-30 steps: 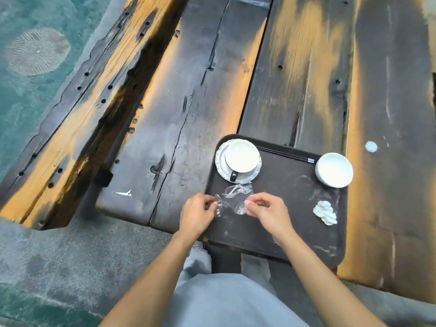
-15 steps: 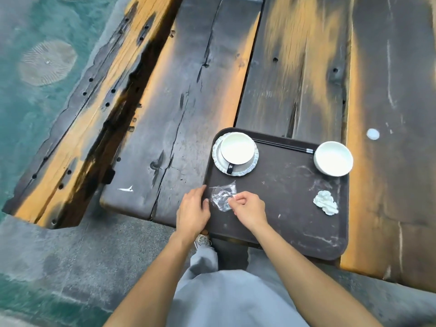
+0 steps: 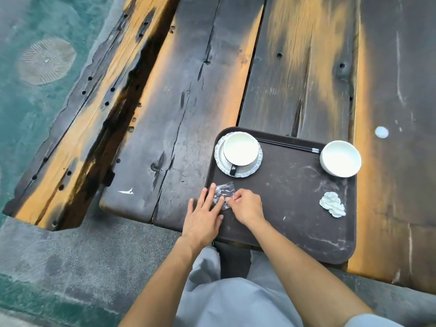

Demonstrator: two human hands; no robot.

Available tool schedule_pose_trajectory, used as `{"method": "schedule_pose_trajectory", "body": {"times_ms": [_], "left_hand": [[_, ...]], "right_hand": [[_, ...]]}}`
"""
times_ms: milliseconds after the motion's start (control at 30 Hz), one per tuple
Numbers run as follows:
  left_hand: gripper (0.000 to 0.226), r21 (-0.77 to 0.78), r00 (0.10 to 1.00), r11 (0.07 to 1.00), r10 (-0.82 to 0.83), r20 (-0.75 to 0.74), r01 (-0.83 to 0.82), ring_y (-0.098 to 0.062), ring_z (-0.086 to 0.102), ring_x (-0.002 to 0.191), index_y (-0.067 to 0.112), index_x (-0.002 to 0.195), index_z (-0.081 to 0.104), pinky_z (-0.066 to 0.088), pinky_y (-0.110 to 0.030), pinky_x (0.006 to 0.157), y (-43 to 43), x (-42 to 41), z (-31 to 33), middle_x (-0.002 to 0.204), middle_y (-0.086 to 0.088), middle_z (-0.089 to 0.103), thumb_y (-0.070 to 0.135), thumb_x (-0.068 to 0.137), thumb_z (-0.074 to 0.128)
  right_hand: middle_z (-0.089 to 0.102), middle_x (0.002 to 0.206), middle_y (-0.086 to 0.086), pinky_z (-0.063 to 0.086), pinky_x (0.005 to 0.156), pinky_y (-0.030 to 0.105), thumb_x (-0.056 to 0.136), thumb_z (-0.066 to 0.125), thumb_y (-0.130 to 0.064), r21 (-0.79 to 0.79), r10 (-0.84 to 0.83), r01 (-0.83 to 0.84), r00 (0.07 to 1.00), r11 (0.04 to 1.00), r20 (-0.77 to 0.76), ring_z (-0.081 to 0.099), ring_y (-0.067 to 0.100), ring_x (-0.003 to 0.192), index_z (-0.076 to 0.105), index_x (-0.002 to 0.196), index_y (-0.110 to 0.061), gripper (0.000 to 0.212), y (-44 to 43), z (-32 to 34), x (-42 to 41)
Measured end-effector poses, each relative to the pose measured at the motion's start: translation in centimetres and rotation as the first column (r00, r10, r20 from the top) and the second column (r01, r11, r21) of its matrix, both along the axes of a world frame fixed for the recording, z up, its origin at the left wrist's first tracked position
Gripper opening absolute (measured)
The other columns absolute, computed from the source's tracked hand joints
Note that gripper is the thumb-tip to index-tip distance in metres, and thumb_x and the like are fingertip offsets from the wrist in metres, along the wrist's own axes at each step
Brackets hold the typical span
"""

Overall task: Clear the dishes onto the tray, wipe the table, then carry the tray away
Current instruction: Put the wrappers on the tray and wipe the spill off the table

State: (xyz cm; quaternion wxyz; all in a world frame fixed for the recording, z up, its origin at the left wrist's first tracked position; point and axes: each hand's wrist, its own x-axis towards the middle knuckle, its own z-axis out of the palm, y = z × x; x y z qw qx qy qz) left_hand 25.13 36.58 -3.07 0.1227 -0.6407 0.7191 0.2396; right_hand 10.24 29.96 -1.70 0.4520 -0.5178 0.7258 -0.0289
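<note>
A dark brown tray (image 3: pixel 290 218) lies at the near edge of the dark wooden table (image 3: pixel 203 90). On its far left a white cup (image 3: pixel 240 148) stands on a scalloped saucer (image 3: pixel 256 165). Black chopsticks (image 3: pixel 286 145) lie along the far rim, beside a white bowl (image 3: pixel 341 158) at the far right corner. A crumpled white napkin (image 3: pixel 332 204) rests on the right. My left hand (image 3: pixel 204 214) lies flat with fingers spread, pressing a clear plastic wrapper (image 3: pixel 223 192) onto the tray. My right hand (image 3: pixel 247 206) pinches the wrapper's right edge.
A small white round spot (image 3: pixel 381 132) marks the table right of the tray. A wooden bench (image 3: pixel 77 128) runs along the left, with teal floor and a round drain cover (image 3: pixel 47 61) beyond. My grey trousers (image 3: pixel 236 298) fill the bottom.
The wrapper went from held up between both hands to lying on the tray. My left hand opened flat onto it, and my right hand moved left with it.
</note>
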Motion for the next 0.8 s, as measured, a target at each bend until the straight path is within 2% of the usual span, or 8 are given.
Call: {"method": "schedule_pose_trajectory", "body": {"times_ms": [133, 233, 300, 400, 467, 533, 633, 800], "left_hand": [[0.054, 0.05, 0.999, 0.999, -0.017, 0.036, 0.016, -0.025, -0.017, 0.155, 0.039, 0.158, 0.019, 0.007, -0.061, 0.12, -0.6, 0.4, -0.5, 0.169, 0.0, -0.018, 0.046, 0.105, 0.027], [0.053, 0.083, 0.999, 0.997, -0.012, 0.05, 0.008, -0.029, -0.018, 0.154, 0.043, 0.156, 0.02, 0.001, -0.064, 0.119, -1.0, 0.5, -0.5, 0.169, 0.003, -0.016, 0.05, 0.104, 0.025], [0.052, 0.106, 0.998, 0.994, -0.008, 0.057, 0.002, -0.03, -0.018, 0.154, 0.044, 0.155, 0.022, -0.001, -0.065, 0.118, -1.3, 0.4, -0.5, 0.169, 0.004, -0.015, 0.053, 0.104, 0.024], [0.054, 0.131, 0.998, 0.991, 0.015, 0.053, -0.022, -0.03, -0.019, 0.154, 0.043, 0.155, 0.025, -0.005, -0.065, 0.117, -1.7, 0.1, -0.3, 0.169, 0.004, -0.013, 0.057, 0.103, 0.02], [0.054, 0.133, 0.998, 0.99, 0.028, 0.047, -0.035, -0.029, -0.018, 0.154, 0.044, 0.153, 0.026, -0.005, -0.065, 0.117, -1.8, 0.0, -0.2, 0.17, 0.005, -0.011, 0.058, 0.103, 0.015], [0.051, 0.122, 0.999, 0.992, 0.03, 0.045, -0.035, -0.03, -0.016, 0.155, 0.045, 0.151, 0.028, -0.004, -0.065, 0.117, -1.8, -0.1, -0.2, 0.17, 0.006, -0.01, 0.056, 0.103, 0.014], [0.046, 0.108, 0.998, 0.993, 0.04, 0.042, -0.044, -0.032, -0.012, 0.155, 0.046, 0.149, 0.03, -0.001, -0.065, 0.118, -1.7, -0.3, -0.3, 0.17, 0.007, -0.009, 0.052, 0.106, 0.015], [0.04, 0.037, 0.999, 0.999, -0.013, 0.04, 0.012, -0.037, -0.004, 0.155, 0.041, 0.145, 0.038, 0.008, -0.06, 0.12, -2.0, -0.3, 0.5, 0.171, 0.002, 0.001, 0.043, 0.107, 0.026]], "right_hand": [[0.071, 0.082, 0.002, 0.053, 0.076, 0.033, 0.086, 0.071, -0.04, -0.027, 0.056, -0.057, 0.998, 0.998, -0.015, 0.066, 0.029, 0.086, 0.063, 0.084, -0.019, 0.023, -0.1, -0.3, -0.1], [0.066, 0.095, 0.004, 0.05, 0.076, 0.036, 0.086, 0.074, -0.037, -0.143, 0.144, -0.153, 0.987, 0.978, -0.076, 0.063, 0.027, 0.089, 0.057, 0.099, -0.017, 0.029, 0.1, -0.2, -0.4], [0.058, 0.1, 0.005, 0.05, 0.075, 0.04, 0.085, 0.076, -0.029, -0.317, 0.233, -0.259, 0.965, 0.912, -0.118, 0.058, 0.027, 0.087, 0.054, 0.103, -0.014, 0.032, 0.5, -0.1, -0.7], [0.058, 0.114, 0.011, 0.054, 0.078, 0.043, 0.085, 0.071, -0.006, -0.488, 0.433, -0.471, 0.88, 0.735, -0.196, 0.056, 0.03, 0.096, 0.063, 0.112, -0.007, 0.028, 1.1, -0.2, -0.9], [0.057, 0.129, 0.012, 0.053, 0.086, 0.043, 0.087, 0.067, 0.0, -0.47, 0.499, -0.545, 0.835, 0.695, -0.23, 0.056, 0.032, 0.104, 0.06, 0.13, -0.006, 0.044, 0.9, -0.7, -0.9], [0.054, 0.138, 0.01, 0.048, 0.096, 0.04, 0.094, 0.06, -0.008, -0.404, 0.514, -0.579, 0.815, 0.708, -0.268, 0.053, 0.032, 0.111, 0.052, 0.141, -0.007, 0.047, 0.6, -1.0, -0.9], [0.047, 0.143, 0.01, 0.046, 0.094, 0.04, 0.098, 0.056, -0.02, -0.287, 0.54, -0.648, 0.754, 0.706, -0.373, 0.046, 0.032, 0.117, 0.046, 0.145, -0.014, 0.048, 0.5, -1.4, -1.0], [0.043, 0.141, 0.013, 0.046, 0.093, 0.042, 0.102, 0.05, -0.028, -0.289, 0.483, -0.56, 0.823, 0.777, -0.297, 0.046, 0.032, 0.117, 0.048, 0.144, -0.021, 0.043, 1.1, -1.1, -1.4]]}}
